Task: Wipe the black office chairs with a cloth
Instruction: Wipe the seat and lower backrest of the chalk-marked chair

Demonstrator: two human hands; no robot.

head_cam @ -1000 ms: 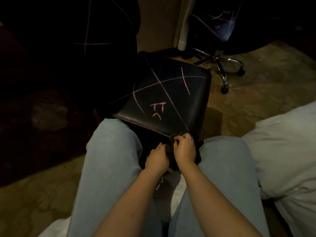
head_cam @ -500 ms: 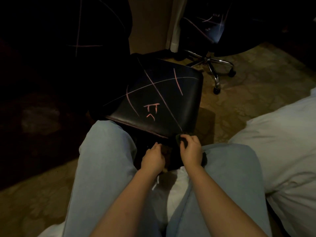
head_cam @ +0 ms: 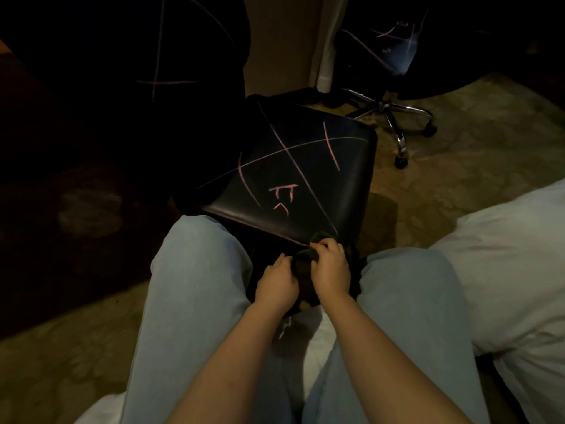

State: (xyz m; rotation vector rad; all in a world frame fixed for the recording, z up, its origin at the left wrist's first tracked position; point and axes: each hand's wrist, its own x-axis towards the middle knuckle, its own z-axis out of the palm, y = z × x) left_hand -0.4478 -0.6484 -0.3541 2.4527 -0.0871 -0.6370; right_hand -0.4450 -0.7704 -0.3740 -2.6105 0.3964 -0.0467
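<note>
At the upper left of the frame a black office chair back (head_cam: 159, 71) stands in deep shadow, crossed by thin pink chalk lines. Below it the mottled tan carpet floor (head_cam: 61, 362) runs to the lower left corner. In the middle, a black glossy leather chair seat (head_cam: 345, 179), scribbled with pink chalk strokes and a small drawn mark, sits just beyond the 2 knees of a person in light blue jeans (head_cam: 198, 286). The left hand (head_cam: 276, 283) lies between the knees at the seat's near edge, fingers curled and touching the left side of a dark bunched cloth (head_cam: 302, 257); I cannot tell whether it grips the cloth. Just right of it, the right hand (head_cam: 330, 269) is clamped on that cloth, fingertips pinching it against the seat's near right corner. At the upper right, another black office chair (head_cam: 394, 47) with pink marks stands on a chrome star-shaped wheeled base (head_cam: 394, 117). White rumpled bedding (head_cam: 504, 270) fills the right edge.
</note>
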